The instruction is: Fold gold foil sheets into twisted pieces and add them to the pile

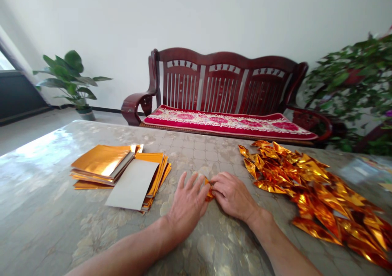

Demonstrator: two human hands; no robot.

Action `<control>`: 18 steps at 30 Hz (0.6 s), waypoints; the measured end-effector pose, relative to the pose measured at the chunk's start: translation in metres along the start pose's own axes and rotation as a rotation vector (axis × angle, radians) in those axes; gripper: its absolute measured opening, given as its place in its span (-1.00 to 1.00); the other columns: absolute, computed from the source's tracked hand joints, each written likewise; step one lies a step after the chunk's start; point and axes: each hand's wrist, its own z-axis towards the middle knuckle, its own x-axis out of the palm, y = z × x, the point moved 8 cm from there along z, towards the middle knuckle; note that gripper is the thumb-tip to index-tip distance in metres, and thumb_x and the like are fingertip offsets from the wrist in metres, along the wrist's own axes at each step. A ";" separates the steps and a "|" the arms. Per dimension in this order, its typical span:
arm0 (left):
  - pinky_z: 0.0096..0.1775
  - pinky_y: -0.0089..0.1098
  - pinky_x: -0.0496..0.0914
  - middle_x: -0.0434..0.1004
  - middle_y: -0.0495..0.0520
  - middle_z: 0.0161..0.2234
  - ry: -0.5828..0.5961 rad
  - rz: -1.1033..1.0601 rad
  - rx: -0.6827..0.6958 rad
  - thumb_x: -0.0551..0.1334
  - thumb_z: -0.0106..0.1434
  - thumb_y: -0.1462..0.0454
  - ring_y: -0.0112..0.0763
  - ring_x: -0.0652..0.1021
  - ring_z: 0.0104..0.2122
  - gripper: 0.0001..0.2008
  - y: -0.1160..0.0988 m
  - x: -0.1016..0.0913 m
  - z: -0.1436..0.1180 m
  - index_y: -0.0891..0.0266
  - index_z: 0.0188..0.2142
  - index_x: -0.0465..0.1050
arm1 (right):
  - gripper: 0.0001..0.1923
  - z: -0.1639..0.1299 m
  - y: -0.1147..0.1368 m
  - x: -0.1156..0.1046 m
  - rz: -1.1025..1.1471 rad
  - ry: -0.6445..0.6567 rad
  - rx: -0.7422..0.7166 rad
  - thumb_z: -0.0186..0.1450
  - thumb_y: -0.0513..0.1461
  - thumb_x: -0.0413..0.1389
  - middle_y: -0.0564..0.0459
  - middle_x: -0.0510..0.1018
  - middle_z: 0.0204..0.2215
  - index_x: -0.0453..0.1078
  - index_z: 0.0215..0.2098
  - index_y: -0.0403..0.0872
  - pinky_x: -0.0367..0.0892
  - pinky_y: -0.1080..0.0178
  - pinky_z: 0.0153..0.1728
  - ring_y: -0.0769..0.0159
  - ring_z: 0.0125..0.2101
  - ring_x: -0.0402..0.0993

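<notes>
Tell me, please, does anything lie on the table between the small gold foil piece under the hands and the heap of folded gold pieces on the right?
Nothing visible does. The small gold foil piece sits pinched between the left hand and right hand, and only bare marble-patterned table separates it from the heap of folded gold foil pieces.

The tabletop was glossy, marbled stone or a film over it (I couldn't tell which), throwing back window light. The flat sheets shone like mirror-gold foil, one showing a matt grey paper back. The folded pieces glittered, creased metallic. The bench was polished dark wood under a woven cloth cushion.
</notes>
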 end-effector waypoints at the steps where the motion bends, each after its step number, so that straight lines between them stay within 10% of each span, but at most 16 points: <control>1: 0.24 0.08 0.10 0.33 0.09 0.22 -0.010 -0.016 -0.005 0.17 0.35 0.23 -0.13 0.29 0.21 -0.62 0.003 -0.003 0.000 0.09 0.15 0.28 | -0.84 0.000 0.001 0.000 0.010 -0.008 -0.007 0.30 -0.38 0.09 0.01 0.55 -0.22 0.49 -0.29 -0.06 0.29 0.21 -0.11 0.26 -0.14 0.36; 18: -0.15 -0.26 0.40 0.49 0.09 -0.22 0.194 0.089 0.011 0.15 0.34 0.37 -0.23 0.46 -0.21 -0.88 0.006 0.012 -0.003 0.21 -0.18 0.43 | -0.85 -0.003 0.002 0.008 -0.002 0.007 -0.018 0.37 -0.32 0.04 -0.02 0.56 -0.28 0.42 -0.34 -0.08 0.28 0.16 -0.08 0.24 -0.15 0.42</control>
